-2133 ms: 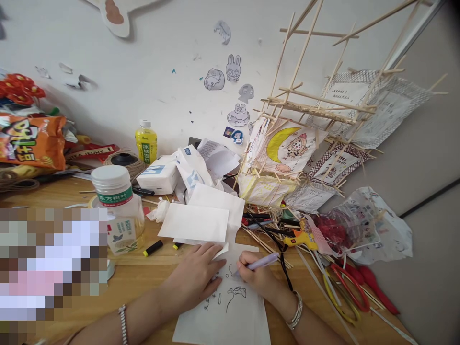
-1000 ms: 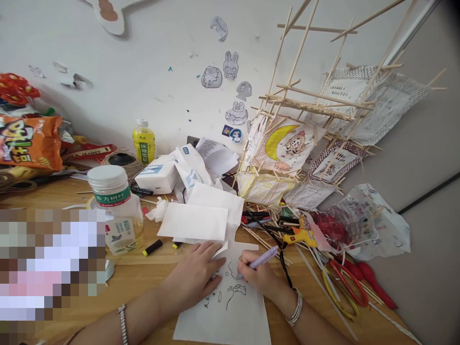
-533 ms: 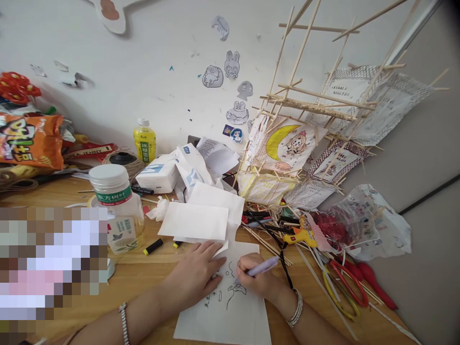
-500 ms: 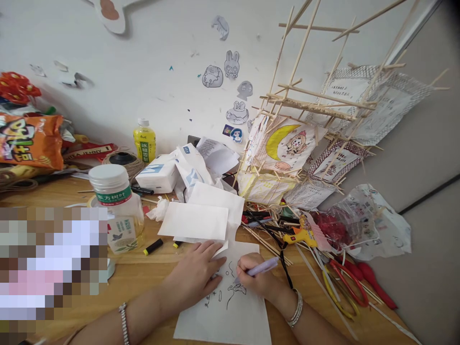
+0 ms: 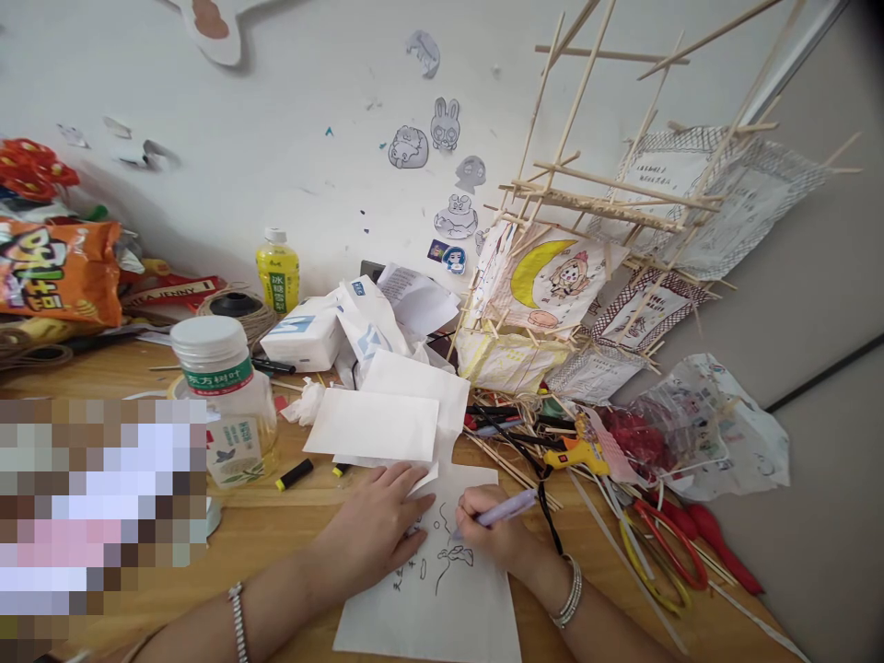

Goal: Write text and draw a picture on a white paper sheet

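1 left hand lies spread on paper; the right hand curls round a lilac pen.

The left hand rests on a sheet at six o'clock. Near five o'clock, the right hand holds a lilac pen pointed at it.
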`<action>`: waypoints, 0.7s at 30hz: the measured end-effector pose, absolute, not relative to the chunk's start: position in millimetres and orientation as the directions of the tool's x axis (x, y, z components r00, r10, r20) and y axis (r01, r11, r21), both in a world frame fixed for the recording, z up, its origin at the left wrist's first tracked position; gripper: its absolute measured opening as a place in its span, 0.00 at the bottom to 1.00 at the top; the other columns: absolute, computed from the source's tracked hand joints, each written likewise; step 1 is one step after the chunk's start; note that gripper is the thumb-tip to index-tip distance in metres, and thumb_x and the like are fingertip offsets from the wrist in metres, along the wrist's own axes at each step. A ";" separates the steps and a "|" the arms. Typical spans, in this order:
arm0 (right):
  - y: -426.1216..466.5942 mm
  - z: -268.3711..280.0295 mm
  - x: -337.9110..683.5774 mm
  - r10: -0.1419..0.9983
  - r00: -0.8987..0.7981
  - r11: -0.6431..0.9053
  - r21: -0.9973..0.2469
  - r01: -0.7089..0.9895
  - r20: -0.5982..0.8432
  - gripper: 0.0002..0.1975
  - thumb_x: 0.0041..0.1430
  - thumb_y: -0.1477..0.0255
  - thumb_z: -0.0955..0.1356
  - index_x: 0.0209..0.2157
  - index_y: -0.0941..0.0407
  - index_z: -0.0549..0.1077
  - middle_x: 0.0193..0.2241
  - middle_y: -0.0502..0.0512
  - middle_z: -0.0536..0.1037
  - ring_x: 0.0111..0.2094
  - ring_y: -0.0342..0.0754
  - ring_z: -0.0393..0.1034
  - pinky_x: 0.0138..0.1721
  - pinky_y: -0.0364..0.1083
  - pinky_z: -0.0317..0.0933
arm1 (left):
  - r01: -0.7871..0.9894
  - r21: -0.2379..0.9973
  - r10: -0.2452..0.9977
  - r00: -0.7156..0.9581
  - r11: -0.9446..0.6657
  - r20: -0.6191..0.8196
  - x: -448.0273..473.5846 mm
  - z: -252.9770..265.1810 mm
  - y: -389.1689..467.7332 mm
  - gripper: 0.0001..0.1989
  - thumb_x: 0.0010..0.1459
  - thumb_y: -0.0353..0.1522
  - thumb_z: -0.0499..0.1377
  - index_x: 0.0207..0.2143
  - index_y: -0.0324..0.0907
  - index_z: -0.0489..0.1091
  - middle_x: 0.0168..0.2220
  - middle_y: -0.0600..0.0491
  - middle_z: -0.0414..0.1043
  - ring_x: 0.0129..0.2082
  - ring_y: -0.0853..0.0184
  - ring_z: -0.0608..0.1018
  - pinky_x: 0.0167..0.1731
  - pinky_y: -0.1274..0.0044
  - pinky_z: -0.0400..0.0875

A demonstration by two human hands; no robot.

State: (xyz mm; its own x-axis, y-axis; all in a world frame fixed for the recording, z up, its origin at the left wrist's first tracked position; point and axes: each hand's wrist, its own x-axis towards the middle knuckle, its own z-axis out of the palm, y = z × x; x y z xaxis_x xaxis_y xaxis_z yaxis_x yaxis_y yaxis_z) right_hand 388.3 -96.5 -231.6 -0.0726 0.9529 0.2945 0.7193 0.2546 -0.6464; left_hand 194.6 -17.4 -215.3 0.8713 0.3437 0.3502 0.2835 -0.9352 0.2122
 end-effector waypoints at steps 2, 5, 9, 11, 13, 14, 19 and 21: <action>-96.6 -231.7 388.2 0.950 -0.088 0.269 -0.634 0.725 0.301 0.14 0.49 0.77 0.60 0.16 0.55 0.48 0.15 0.44 0.55 0.19 0.40 0.51 0.22 0.41 0.46 | 0.291 0.211 0.348 0.875 -0.933 0.336 194.5 -214.5 -17.8 0.15 0.54 0.32 0.56 0.45 0.45 0.69 0.52 0.46 0.63 0.50 0.53 0.66 0.45 0.62 0.62; -96.4 -232.1 388.2 0.949 -0.064 0.257 -0.639 0.725 0.309 0.14 0.50 0.78 0.59 0.17 0.55 0.47 0.15 0.44 0.54 0.19 0.40 0.51 0.22 0.41 0.45 | 0.299 0.201 0.351 0.881 -0.933 0.319 194.9 -213.6 -18.2 0.15 0.54 0.32 0.56 0.45 0.45 0.69 0.53 0.46 0.63 0.50 0.53 0.65 0.45 0.62 0.62; -95.9 -231.9 388.2 0.954 -0.060 0.246 -0.655 0.714 0.293 0.15 0.50 0.78 0.60 0.17 0.55 0.47 0.15 0.44 0.54 0.19 0.40 0.50 0.22 0.41 0.45 | 0.294 0.202 0.347 0.879 -0.934 0.326 195.4 -213.2 -17.9 0.15 0.54 0.32 0.56 0.45 0.45 0.70 0.52 0.46 0.63 0.50 0.52 0.66 0.45 0.62 0.63; -95.8 -231.2 388.2 0.953 -0.054 0.246 -0.659 0.711 0.298 0.15 0.50 0.78 0.60 0.17 0.55 0.47 0.15 0.43 0.54 0.19 0.40 0.50 0.21 0.41 0.44 | 0.293 0.207 0.349 0.878 -0.933 0.328 195.4 -213.0 -17.7 0.15 0.53 0.32 0.57 0.45 0.45 0.70 0.52 0.46 0.63 0.50 0.52 0.66 0.45 0.62 0.63; -95.9 -230.4 387.9 0.954 -0.042 0.239 -0.665 0.708 0.298 0.15 0.50 0.78 0.60 0.17 0.55 0.47 0.15 0.44 0.55 0.19 0.40 0.50 0.22 0.41 0.45 | 0.292 0.215 0.350 0.878 -0.932 0.326 195.4 -212.5 -17.6 0.15 0.53 0.31 0.57 0.45 0.45 0.70 0.52 0.46 0.63 0.50 0.52 0.66 0.45 0.62 0.63; -96.1 -230.0 387.6 0.956 -0.039 0.234 -0.671 0.704 0.292 0.15 0.50 0.77 0.60 0.17 0.55 0.48 0.15 0.44 0.55 0.19 0.40 0.51 0.21 0.41 0.45 | 0.290 0.218 0.350 0.878 -0.932 0.327 195.4 -212.3 -17.6 0.15 0.53 0.31 0.57 0.45 0.44 0.70 0.52 0.45 0.63 0.50 0.52 0.66 0.45 0.62 0.62; -98.1 -227.2 385.2 0.980 0.047 0.128 -0.787 0.604 0.195 0.13 0.52 0.76 0.60 0.17 0.54 0.52 0.16 0.44 0.57 0.20 0.41 0.54 0.22 0.40 0.49 | 0.290 0.241 0.357 0.879 -0.926 0.316 196.0 -213.1 -17.1 0.16 0.52 0.30 0.57 0.45 0.44 0.70 0.52 0.44 0.63 0.51 0.50 0.65 0.46 0.60 0.62; -97.8 -225.1 386.1 0.971 0.136 0.093 -0.838 0.538 0.195 0.13 0.54 0.74 0.59 0.17 0.54 0.55 0.16 0.45 0.60 0.20 0.42 0.57 0.23 0.40 0.53 | 0.285 0.285 0.372 0.872 -0.915 0.319 196.2 -215.6 -16.0 0.18 0.52 0.30 0.57 0.47 0.43 0.68 0.52 0.45 0.64 0.51 0.51 0.65 0.47 0.60 0.61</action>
State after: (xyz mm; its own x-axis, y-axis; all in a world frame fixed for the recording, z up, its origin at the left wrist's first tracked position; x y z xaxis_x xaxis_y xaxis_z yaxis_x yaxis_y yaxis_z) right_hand 386.1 -97.8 -225.1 0.1359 0.9713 0.1952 0.5375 0.0932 -0.8381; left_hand 196.2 -16.0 -215.6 0.8719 0.3716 0.3190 0.2855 -0.9149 0.2854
